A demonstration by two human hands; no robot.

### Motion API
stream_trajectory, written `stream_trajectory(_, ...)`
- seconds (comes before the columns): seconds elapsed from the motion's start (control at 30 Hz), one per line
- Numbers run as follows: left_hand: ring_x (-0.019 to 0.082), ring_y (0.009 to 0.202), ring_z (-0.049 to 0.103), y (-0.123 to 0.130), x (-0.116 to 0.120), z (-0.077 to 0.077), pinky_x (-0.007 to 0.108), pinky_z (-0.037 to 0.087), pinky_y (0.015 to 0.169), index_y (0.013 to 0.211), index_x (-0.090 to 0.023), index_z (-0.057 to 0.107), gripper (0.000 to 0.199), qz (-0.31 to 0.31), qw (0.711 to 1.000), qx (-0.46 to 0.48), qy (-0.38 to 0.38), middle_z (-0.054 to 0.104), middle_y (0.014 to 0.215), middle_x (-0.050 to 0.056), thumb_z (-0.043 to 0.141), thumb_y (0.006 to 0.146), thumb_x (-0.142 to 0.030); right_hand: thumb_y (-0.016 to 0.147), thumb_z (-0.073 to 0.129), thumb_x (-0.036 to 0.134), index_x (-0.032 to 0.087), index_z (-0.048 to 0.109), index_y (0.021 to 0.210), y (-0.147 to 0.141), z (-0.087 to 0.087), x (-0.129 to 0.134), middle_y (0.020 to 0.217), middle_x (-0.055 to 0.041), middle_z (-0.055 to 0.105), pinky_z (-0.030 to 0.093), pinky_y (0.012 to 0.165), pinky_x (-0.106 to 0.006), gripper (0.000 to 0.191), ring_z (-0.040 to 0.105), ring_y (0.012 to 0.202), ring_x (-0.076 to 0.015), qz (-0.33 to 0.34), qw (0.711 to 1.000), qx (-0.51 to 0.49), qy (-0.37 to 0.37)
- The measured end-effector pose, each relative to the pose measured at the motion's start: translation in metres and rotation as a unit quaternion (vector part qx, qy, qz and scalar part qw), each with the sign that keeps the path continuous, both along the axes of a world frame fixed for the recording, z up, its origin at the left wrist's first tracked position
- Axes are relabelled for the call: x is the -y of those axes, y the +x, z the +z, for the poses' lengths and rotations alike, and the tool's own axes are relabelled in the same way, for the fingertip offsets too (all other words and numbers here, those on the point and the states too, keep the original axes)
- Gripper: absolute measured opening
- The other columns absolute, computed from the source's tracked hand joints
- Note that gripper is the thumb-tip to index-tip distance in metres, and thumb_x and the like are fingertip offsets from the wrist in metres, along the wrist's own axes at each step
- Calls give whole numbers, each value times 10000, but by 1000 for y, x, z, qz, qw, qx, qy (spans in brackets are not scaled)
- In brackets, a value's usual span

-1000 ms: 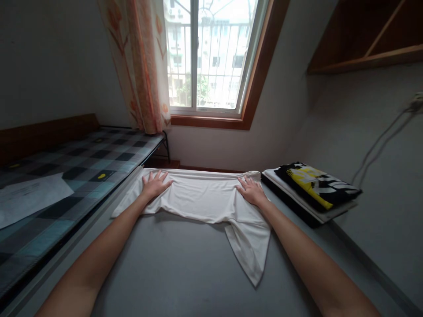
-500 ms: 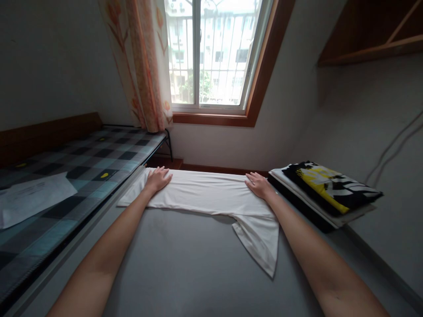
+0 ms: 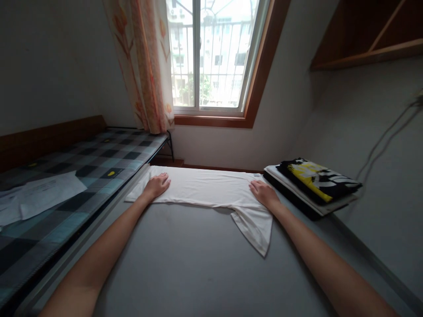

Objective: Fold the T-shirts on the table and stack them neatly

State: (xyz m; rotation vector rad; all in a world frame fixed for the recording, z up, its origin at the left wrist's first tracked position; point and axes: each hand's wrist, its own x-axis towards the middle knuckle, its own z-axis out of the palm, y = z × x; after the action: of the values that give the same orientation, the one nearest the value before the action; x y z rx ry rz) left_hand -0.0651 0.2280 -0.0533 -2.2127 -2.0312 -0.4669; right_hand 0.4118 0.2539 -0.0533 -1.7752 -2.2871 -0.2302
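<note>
A white T-shirt [image 3: 201,187], folded into a long strip, lies along the far edge of the grey table [image 3: 191,255]. One sleeve sticks out toward the near side at its right end. My left hand [image 3: 157,185] rests palm down near the shirt's left end, fingers extended. At the right end my right hand [image 3: 264,193] lies flat on the cloth, its fingers pointing up and to the left. Neither hand grips the fabric. A small label shows at the shirt's far right edge, just beyond my right hand.
Right of the shirt sits a stack of folded clothes [image 3: 313,182], black, yellow and white on top. A checkered bed [image 3: 125,152] with papers [image 3: 53,193] adjoins the left side. Behind are a curtain [image 3: 145,66] and a window; a wooden shelf [image 3: 370,57] hangs upper right.
Both hands have slid slightly toward me over the shirt, and the label has come into sight beyond my right hand. The view has shifted a little.
</note>
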Motion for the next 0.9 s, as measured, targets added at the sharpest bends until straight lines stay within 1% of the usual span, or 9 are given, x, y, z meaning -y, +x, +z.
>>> stream_trajectory(0.13,241,1189,581,4,27,8,364,409,1021,1078,-199,701,398,-13,999,-16,44,633,1295,90,365,948,-368,971,348,380,176,638,1198,-6,-3,25,1298,-131,619,376,1022,-427,422,496,1263,-275,-21,999,-31,22)
stream_trajectory(0.2,267,1054,646,10,43,11,393,441,955,981,-181,721,442,19,997,-30,65,698,1148,116,325,964,-375,972,335,409,197,643,1200,-12,-4,37,1322,-123,606,366,1042,-437,438,487,1280,-271,-14,999,-48,21)
stream_trajectory(0.3,291,932,681,16,62,12,405,472,861,898,-180,732,498,65,996,-36,40,737,990,125,302,969,-421,973,324,446,208,623,1251,-21,-7,52,1383,-120,561,356,1069,-431,473,467,1310,-267,14,999,-41,-12)
stream_trajectory(0.4,304,1091,634,18,72,7,432,443,940,1059,-228,716,461,51,998,-24,2,687,1206,94,345,949,-479,967,331,476,212,538,1368,-21,-10,58,1474,-114,468,325,1101,-457,523,392,1373,-286,21,999,-9,-38)
stream_trajectory(0.53,303,1406,344,12,69,3,524,257,1119,1380,-275,517,541,18,998,-20,-61,422,1514,55,366,932,-540,970,318,484,224,469,1434,-14,-10,53,1538,-89,377,279,1134,-477,553,316,1421,-283,10,998,5,-65)
stream_trajectory(0.6,303,1431,292,9,66,4,539,227,1130,1415,-265,476,568,27,996,-25,-78,366,1546,68,340,941,-545,972,318,473,232,457,1443,-12,-9,48,1549,-75,358,266,1144,-471,547,301,1429,-271,3,997,4,-71)
stream_trajectory(0.77,300,1333,424,9,69,8,481,298,1099,1350,-214,546,532,112,992,-46,-17,457,1478,128,340,948,-496,975,319,430,216,500,1409,-9,-10,43,1521,-89,406,289,1136,-461,517,337,1411,-265,2,999,0,-52)
stream_trajectory(0.83,320,1347,400,11,71,7,527,273,1106,1377,-228,520,570,119,991,-41,-43,453,1483,119,337,939,-543,977,308,421,197,532,1382,-7,-12,46,1498,-106,439,299,1131,-448,514,359,1398,-265,18,999,3,-36)
stream_trajectory(0.9,349,1404,313,11,72,5,601,216,1112,1439,-256,447,625,117,989,-33,-84,373,1539,104,309,931,-593,979,302,434,197,526,1391,-4,-14,50,1503,-112,430,294,1133,-458,526,363,1396,-274,29,999,11,-34)
